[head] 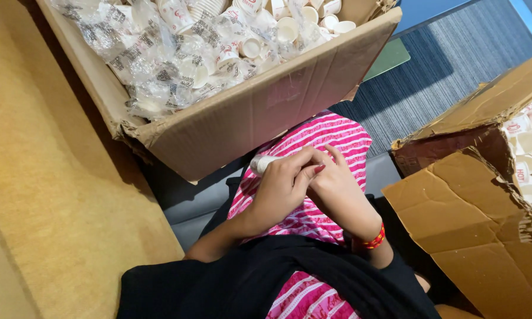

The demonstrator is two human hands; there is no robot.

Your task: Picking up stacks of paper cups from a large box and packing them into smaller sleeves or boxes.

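Observation:
My left hand is closed around a short stack of white paper cups, whose end sticks out to the left of my fingers. My right hand presses against the left one from the right, fingers curled at the stack's other end; a red bead bracelet circles its wrist. Both hands hover over my lap, which is covered in pink striped cloth and a black garment. What my right fingers grip is hidden behind the left hand.
A big cardboard box full of white paper cups and crumpled clear plastic wrap stands just in front of my hands. A torn cardboard box with more cups sits at the right. Yellow upholstery lies at the left, striped blue carpet beyond.

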